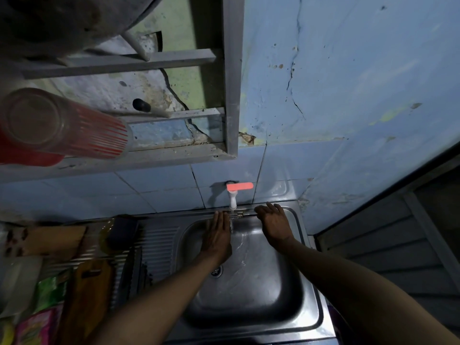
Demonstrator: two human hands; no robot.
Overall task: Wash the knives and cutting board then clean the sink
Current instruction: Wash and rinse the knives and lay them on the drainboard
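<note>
Left hand (216,235) flat beside tap (232,199) stream (right hand (273,224) apart)

Left arm: bare forearm (159,292) rising from the lower left of the frame toward the centre.
Left hand (217,236): at the frame's centre, back facing up, fingers straight and together, pointing up the frame, holding nothing.
Right arm: bare forearm (348,277) entering from the lower right corner.
Right hand (273,224): right of centre, back up, fingers loosely spread, slightly bent, empty.
Spacing: the hands are apart.
</note>
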